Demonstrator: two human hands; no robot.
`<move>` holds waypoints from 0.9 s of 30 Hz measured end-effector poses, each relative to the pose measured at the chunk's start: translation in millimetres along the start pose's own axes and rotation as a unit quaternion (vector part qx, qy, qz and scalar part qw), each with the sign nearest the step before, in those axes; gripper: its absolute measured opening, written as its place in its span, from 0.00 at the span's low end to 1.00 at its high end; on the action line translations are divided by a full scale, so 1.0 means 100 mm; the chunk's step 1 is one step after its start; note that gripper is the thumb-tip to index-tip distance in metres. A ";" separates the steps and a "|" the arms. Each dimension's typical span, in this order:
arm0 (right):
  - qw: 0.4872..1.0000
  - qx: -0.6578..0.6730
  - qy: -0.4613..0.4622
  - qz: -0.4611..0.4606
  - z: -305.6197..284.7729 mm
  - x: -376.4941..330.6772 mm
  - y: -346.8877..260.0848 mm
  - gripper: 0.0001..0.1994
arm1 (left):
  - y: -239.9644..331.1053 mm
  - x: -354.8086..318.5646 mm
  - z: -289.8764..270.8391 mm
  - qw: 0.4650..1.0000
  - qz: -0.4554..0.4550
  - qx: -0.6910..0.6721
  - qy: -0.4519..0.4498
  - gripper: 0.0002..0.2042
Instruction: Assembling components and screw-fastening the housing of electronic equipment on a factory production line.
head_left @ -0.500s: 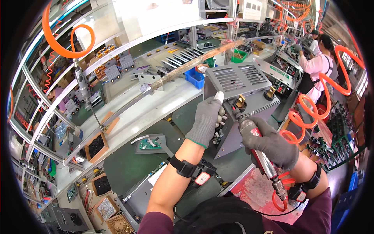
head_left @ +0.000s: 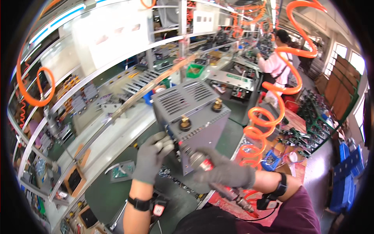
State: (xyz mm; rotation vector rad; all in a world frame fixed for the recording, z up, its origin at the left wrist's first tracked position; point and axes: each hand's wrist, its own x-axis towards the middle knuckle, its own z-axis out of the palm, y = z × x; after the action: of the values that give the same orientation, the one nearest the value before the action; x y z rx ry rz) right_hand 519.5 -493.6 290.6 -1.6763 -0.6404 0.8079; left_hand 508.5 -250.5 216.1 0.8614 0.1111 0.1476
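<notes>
A grey metal box (head_left: 208, 134) with slotted vents stands on the green bench mat (head_left: 103, 195). Two brass terminals, one (head_left: 184, 123) nearer and one (head_left: 217, 104) farther right, stick up from its edge. My right hand (head_left: 233, 174), gloved in grey, is wrapped round a red and silver air ratchet (head_left: 202, 160). The tool's head points at the box's near left corner. Beside that corner is my gloved left hand (head_left: 151, 158), its fingers curled in; whatever they may hold is too blurred to make out.
A bagged green circuit board (head_left: 120, 171) lies left of my left hand. An orange coiled hose (head_left: 260, 117) hangs at the right. A screwdriver (head_left: 52, 124) hangs at the left, above a box of black parts (head_left: 74, 179). A co-worker (head_left: 277, 68) stands farther along.
The view has swung right, so the box appears farther left. My left hand has come off the box's top edge to its near side. The ratchet has moved from beside a terminal to the corner.
</notes>
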 end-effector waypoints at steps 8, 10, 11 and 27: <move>0.998 0.011 -0.055 0.022 0.05 -0.13 0.11 0.48 | 0.07 -0.32 0.28 0.999 0.005 0.045 0.013 0.13; 0.997 0.023 -0.069 0.019 0.03 -0.16 0.07 0.48 | 0.06 -0.34 0.29 1.000 0.001 0.020 0.001 0.14; 0.996 0.031 -0.073 0.029 0.02 -0.19 0.02 0.47 | 0.07 -0.37 0.34 0.999 0.006 0.036 0.037 0.14; 0.992 0.001 -0.130 0.004 0.01 -0.25 0.17 0.44 | 0.19 -0.58 0.52 0.993 0.001 0.113 0.028 0.12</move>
State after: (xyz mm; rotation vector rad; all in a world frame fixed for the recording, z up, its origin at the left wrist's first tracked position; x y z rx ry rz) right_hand 503.3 -516.5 278.4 -1.5847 -0.8112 1.0426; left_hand 457.7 -287.4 266.6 1.0831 0.1828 0.1629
